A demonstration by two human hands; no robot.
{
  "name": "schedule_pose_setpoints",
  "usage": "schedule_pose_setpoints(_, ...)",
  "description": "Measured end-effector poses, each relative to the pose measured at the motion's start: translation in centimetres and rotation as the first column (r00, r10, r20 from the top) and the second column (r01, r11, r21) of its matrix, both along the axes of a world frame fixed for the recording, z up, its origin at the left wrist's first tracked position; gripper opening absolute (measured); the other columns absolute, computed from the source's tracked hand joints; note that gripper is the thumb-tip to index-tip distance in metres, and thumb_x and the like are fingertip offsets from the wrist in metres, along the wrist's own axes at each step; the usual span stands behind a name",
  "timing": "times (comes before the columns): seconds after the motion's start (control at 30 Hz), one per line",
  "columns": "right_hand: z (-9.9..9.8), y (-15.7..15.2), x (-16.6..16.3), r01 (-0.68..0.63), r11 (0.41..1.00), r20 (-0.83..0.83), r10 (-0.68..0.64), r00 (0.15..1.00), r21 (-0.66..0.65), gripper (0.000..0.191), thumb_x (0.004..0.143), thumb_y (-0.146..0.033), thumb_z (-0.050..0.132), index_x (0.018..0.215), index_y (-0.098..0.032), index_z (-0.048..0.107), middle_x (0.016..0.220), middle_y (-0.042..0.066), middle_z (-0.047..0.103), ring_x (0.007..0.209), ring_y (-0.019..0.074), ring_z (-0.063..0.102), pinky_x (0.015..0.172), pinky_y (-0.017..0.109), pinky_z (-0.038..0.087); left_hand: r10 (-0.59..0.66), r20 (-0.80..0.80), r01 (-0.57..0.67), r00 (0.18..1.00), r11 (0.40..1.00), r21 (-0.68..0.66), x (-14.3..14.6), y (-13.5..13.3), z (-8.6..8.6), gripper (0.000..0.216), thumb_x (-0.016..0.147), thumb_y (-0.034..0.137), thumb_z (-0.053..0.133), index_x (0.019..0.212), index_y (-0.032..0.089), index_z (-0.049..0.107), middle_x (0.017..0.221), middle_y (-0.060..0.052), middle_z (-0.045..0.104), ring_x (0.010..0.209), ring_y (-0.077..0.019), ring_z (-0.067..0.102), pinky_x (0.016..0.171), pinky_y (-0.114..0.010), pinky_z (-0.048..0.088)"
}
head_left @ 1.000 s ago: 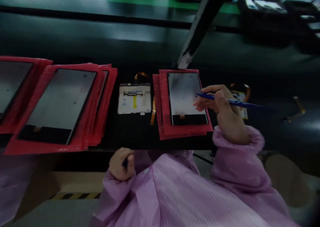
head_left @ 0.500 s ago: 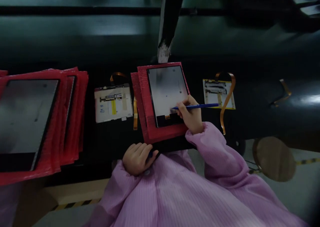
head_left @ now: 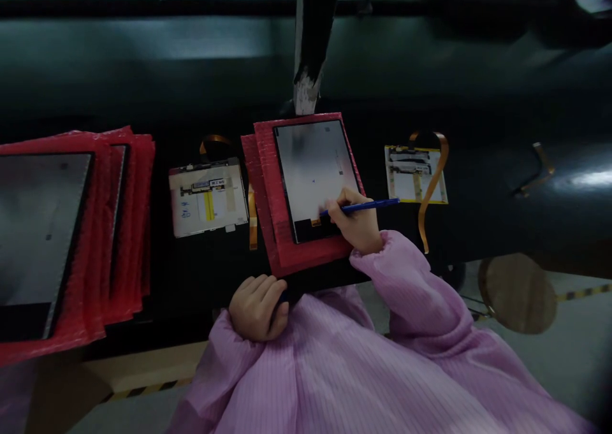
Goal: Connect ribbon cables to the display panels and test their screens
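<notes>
My right hand [head_left: 357, 220] is closed on a blue pen [head_left: 375, 206], its tip low over the grey back of a flat display panel [head_left: 313, 157], near the black strip at the bottom. Under the panel lie red bubble-wrap sheets [head_left: 268, 185]. At the near edge of the black table, my left hand [head_left: 258, 308] is curled closed round a small dark blue object, mostly hidden by the fingers.
On the left is a stack of red bubble wrap [head_left: 136, 230] with another panel [head_left: 33, 230] on top. Circuit assemblies with orange flex cables lie left [head_left: 224, 208] and right [head_left: 404, 188]. A post [head_left: 308, 71] rises behind; a round stool [head_left: 519, 294] stands right.
My right hand has moved the pen tip slightly down and left, toward the panel's black strip. My left hand stays curled at the table edge. The whole view has shifted a little.
</notes>
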State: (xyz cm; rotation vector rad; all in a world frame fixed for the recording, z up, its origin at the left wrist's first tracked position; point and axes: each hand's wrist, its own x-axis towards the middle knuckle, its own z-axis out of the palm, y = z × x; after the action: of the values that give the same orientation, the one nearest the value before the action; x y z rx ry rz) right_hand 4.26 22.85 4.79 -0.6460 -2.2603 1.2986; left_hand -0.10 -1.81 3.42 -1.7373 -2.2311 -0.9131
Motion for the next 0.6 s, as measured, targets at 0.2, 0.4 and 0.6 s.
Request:
schedule_pose_setpoints(0.2,0.9,0.1,0.4,0.052,0.935,-0.137,-0.106,0.985,-0.351,0.030,0.087,-0.029,0.061,0.064,-0.023,0.042,0.047,-0.007,0.050,0.039,0.0086,0.042,0.040,0.022,0.030,0.034,0.181,-0.043,0.983,0.998,0.045,0.2,-0.6,0.5,0.021,0.096,0.025,0.040,0.095,0.015,0.059,0.074,-0.004,0.069,0.060,-0.0153,0.063,0.056,-0.027,0.046)
schedule_pose_setpoints(0.4,3.9,-4.1,2.4,-0.182,0.689,-0.190,0.065,0.980,-0.702,0.033,0.087,-0.039,0.068,0.070,-0.023,0.045,0.047,-0.008,0.049,0.036,0.0072,0.038,0.035,0.019,0.023,0.103,0.535,-0.155,0.839,0.987,0.053,1.3,-0.6,2.7,0.020,0.100,0.031,0.046,0.106,0.020,0.061,0.083,-0.003,0.070,0.067,-0.0128,0.064,0.058,-0.023,0.048)
schedule_pose_setpoints(0.6,4.7,-7.7,3.2,-0.347,0.550,-0.239,0.261,0.935,-0.760,0.036,0.084,-0.036,0.075,0.068,-0.022,0.045,0.049,-0.008,0.048,0.039,0.0074,0.038,0.038,0.021,0.027,0.052,0.653,-0.100,0.755,0.994,0.035,1.8,0.3,3.7,0.030,0.101,0.042,0.042,0.102,0.019,0.061,0.077,-0.002,0.066,0.063,-0.0121,0.060,0.056,-0.023,0.047)
